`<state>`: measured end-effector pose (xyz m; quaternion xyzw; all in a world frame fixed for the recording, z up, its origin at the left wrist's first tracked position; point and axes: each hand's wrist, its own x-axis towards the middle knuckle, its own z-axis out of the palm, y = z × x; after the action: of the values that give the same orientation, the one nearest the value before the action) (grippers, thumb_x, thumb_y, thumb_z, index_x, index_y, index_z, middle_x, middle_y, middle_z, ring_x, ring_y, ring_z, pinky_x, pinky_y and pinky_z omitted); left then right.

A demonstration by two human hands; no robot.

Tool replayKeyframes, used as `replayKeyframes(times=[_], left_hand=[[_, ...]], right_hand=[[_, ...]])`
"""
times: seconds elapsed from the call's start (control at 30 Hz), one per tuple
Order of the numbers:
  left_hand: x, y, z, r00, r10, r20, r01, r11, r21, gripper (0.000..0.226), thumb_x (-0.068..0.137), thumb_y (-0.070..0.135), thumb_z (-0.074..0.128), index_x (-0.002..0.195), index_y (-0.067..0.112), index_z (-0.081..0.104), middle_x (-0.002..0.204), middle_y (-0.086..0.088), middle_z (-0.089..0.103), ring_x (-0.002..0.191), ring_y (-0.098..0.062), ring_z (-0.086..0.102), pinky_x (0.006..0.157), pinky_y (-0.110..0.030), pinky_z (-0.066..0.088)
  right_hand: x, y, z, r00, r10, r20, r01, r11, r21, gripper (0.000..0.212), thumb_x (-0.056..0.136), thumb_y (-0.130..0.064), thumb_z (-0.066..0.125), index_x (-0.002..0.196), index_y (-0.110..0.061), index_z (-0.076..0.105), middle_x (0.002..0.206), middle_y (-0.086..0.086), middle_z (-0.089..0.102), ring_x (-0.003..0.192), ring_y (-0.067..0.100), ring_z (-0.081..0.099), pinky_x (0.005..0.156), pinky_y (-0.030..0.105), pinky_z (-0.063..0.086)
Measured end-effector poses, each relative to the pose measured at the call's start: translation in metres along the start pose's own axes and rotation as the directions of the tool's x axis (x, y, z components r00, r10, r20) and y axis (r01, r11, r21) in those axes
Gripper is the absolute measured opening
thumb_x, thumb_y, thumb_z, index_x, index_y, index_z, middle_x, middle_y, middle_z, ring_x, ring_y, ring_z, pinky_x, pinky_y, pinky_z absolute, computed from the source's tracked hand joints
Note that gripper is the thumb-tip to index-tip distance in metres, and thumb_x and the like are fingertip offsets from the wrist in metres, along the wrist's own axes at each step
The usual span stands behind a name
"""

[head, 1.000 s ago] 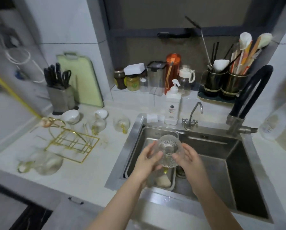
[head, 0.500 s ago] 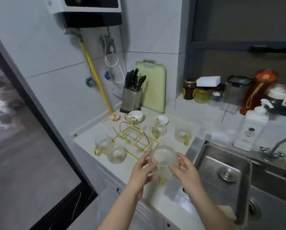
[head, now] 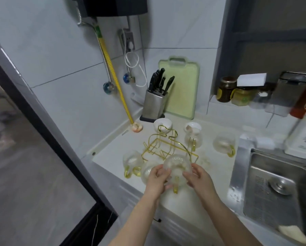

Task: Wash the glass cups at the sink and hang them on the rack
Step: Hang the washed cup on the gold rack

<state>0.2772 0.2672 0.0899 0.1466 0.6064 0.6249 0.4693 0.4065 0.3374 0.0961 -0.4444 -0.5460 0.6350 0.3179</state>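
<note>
A clear glass cup [head: 177,168] with a yellow handle is held upside down over the white counter, its handle pointing down. My left hand [head: 157,180] grips its left side and my right hand [head: 198,179] its right side. Just behind it stands the gold wire rack [head: 163,145], with nothing hanging on it. Two more glass cups [head: 131,161] lie left of the rack, one partly hidden by my left hand. Two others [head: 223,143] sit at the rack's right, near the sink [head: 255,185].
A knife block [head: 154,105] and green cutting board [head: 181,87] stand at the back wall. Two small white bowls [head: 162,123] sit behind the rack. A soap bottle [head: 303,137] and jars [head: 226,89] are at the right. The counter's front edge is close below my hands.
The cup has gone from over the sink leftward to in front of the rack, still held in both hands. My view has turned left with it.
</note>
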Motion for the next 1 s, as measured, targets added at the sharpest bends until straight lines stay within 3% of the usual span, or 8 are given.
replayKeyframes(times=[0.07,0.2,0.3,0.43,0.6,0.77,0.87,1.0], left_hand=[[0.013,0.0,-0.001,1.0,-0.031,0.005,0.031,1.0,-0.002,0.039,0.089,0.015,0.065,0.125,0.009,0.049,0.115,-0.014,0.063,0.097,-0.026,0.067,0.064,-0.029,0.059],[0.035,-0.005,-0.001,0.995,-0.097,0.015,0.096,0.994,0.052,0.038,0.089,0.018,0.065,0.124,0.011,0.05,0.119,-0.017,0.061,0.097,-0.03,0.068,0.063,-0.03,0.058],[0.048,-0.011,-0.001,0.995,-0.096,0.009,0.093,0.986,0.139,0.043,0.088,0.021,0.066,0.127,0.011,0.051,0.118,-0.019,0.06,0.088,-0.028,0.066,0.057,-0.027,0.054],[0.06,-0.015,0.0,0.996,-0.089,-0.028,0.093,0.972,0.216,0.039,0.089,0.019,0.065,0.125,0.014,0.052,0.115,-0.02,0.062,0.095,-0.034,0.067,0.068,-0.033,0.058],[0.067,-0.018,0.002,0.996,-0.072,-0.047,0.082,0.965,0.248,0.033,0.09,0.015,0.063,0.121,0.021,0.053,0.109,-0.018,0.061,0.084,-0.027,0.065,0.072,-0.035,0.057],[0.07,-0.026,0.002,0.995,-0.066,-0.074,0.084,0.956,0.281,0.034,0.09,0.017,0.063,0.122,0.021,0.054,0.108,-0.018,0.061,0.085,-0.026,0.064,0.076,-0.037,0.058],[0.071,-0.028,0.001,0.996,-0.047,-0.08,0.07,0.947,0.314,0.034,0.09,0.018,0.063,0.122,0.023,0.054,0.108,-0.021,0.061,0.081,-0.025,0.062,0.072,-0.035,0.057],[0.07,-0.026,-0.001,0.996,-0.046,-0.072,0.069,0.929,0.362,0.038,0.092,0.017,0.06,0.128,0.021,0.05,0.096,-0.012,0.058,0.077,-0.02,0.059,0.067,-0.029,0.054]], right_hand=[[0.007,0.0,0.005,0.999,0.019,-0.027,-0.019,1.0,-0.016,0.044,0.089,-0.006,0.06,0.131,-0.009,0.049,0.1,-0.008,0.061,0.087,0.004,0.06,0.072,0.02,0.049],[0.022,0.007,0.007,0.993,0.083,-0.08,-0.085,0.996,-0.029,0.051,0.088,-0.008,0.061,0.136,-0.009,0.045,0.122,0.005,0.058,0.105,0.021,0.06,0.075,0.026,0.051],[0.032,0.013,0.005,0.99,0.113,-0.083,-0.118,0.992,-0.052,0.049,0.088,-0.006,0.06,0.135,-0.01,0.046,0.117,0.003,0.058,0.098,0.018,0.06,0.078,0.032,0.051],[0.045,0.019,0.004,0.989,0.133,-0.068,-0.139,0.987,-0.087,0.048,0.089,-0.007,0.058,0.135,-0.011,0.046,0.121,0.004,0.058,0.095,0.018,0.06,0.08,0.033,0.051],[0.054,0.029,0.004,0.981,0.179,-0.073,-0.185,0.978,-0.095,0.052,0.09,-0.01,0.059,0.139,-0.011,0.043,0.127,0.007,0.056,0.103,0.022,0.059,0.082,0.035,0.051],[0.056,0.035,0.001,0.978,0.201,-0.056,-0.205,0.974,-0.098,0.052,0.091,-0.008,0.058,0.14,-0.009,0.04,0.116,0.0,0.051,0.094,0.016,0.055,0.088,0.038,0.051],[0.058,0.035,0.002,0.979,0.193,-0.057,-0.199,0.974,-0.108,0.051,0.09,-0.006,0.057,0.138,-0.01,0.041,0.115,0.0,0.052,0.094,0.015,0.055,0.085,0.036,0.05],[0.057,0.038,0.006,0.975,0.207,-0.086,-0.217,0.969,-0.122,0.049,0.089,-0.003,0.057,0.135,-0.009,0.042,0.116,0.003,0.053,0.092,0.017,0.056,0.085,0.039,0.051]])
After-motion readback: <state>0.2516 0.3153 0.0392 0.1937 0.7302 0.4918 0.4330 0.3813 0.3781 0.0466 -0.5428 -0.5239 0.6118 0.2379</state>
